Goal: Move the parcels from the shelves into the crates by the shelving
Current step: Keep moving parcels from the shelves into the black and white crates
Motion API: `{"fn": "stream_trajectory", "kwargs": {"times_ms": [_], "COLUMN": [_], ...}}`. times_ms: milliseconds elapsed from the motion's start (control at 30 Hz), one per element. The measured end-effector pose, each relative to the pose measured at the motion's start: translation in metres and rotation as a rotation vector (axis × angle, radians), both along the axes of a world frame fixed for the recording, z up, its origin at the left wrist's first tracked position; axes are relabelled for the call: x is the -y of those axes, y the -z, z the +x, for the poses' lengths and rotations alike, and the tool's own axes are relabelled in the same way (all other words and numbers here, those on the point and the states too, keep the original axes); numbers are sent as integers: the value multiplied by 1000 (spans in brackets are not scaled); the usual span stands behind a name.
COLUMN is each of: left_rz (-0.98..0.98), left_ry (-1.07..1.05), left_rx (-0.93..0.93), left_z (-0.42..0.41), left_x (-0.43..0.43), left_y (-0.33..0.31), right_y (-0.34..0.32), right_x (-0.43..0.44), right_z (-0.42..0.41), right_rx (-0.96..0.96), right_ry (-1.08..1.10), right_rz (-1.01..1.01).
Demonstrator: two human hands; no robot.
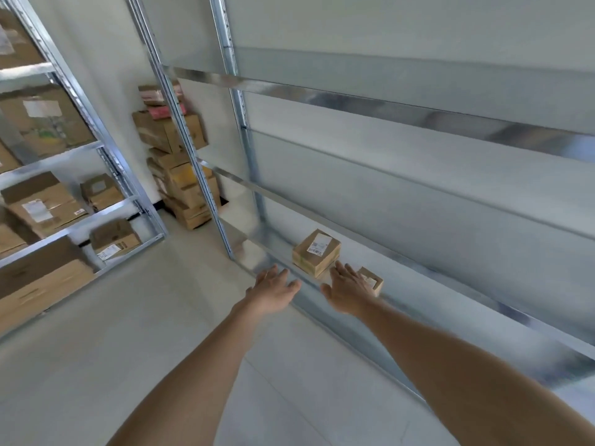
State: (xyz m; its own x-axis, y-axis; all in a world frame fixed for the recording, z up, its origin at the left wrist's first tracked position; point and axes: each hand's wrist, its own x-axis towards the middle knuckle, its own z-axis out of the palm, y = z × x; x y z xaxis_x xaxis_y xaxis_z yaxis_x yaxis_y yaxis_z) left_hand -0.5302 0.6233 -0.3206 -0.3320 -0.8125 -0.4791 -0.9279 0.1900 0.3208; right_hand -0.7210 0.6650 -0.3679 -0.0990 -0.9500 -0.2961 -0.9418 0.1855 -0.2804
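Where the right hand (349, 292) reached: small parcel (373, 279) lay half hidden behind it.
Left hand (273, 289): grip spread, empty.
Right grip: spread; contact unclear.
Larger parcel (317, 251): sat unobscured on shelf (415, 286).

A pale tiled floor (112, 349) and plain white walls (106, 59) sit in soft, even light. Galvanised metal shelving (418, 117) runs along the right. A second metal rack (48, 165) stands at the far left.

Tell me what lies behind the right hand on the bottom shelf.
A small labelled parcel shows behind the right hand; the hand covers its near left part, so its full size is unclear.
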Motion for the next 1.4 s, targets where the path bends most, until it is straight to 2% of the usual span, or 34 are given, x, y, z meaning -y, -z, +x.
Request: {"fn": "stream_trajectory", "kwargs": {"times_ms": [367, 600, 867, 1100, 1400], "left_rz": [41, 138, 337, 469, 560], "left_ry": [173, 186, 88, -29, -65], "left_rx": [4, -138, -209, -278, -279], "left_z": [34, 13, -21, -44, -84], "left_x": [155, 217, 305, 359, 444], "left_y": [30, 39, 89, 127, 233], "right_y": [22, 54, 91, 127, 211], "right_x": [102, 158, 235, 262, 312], "right_z": [48, 34, 4, -12, -28], "right_rx": [105, 222, 556, 868, 1032], "right_ry": [254, 410, 744, 1068, 1294], "right_rz": [48, 49, 98, 37, -89]}}
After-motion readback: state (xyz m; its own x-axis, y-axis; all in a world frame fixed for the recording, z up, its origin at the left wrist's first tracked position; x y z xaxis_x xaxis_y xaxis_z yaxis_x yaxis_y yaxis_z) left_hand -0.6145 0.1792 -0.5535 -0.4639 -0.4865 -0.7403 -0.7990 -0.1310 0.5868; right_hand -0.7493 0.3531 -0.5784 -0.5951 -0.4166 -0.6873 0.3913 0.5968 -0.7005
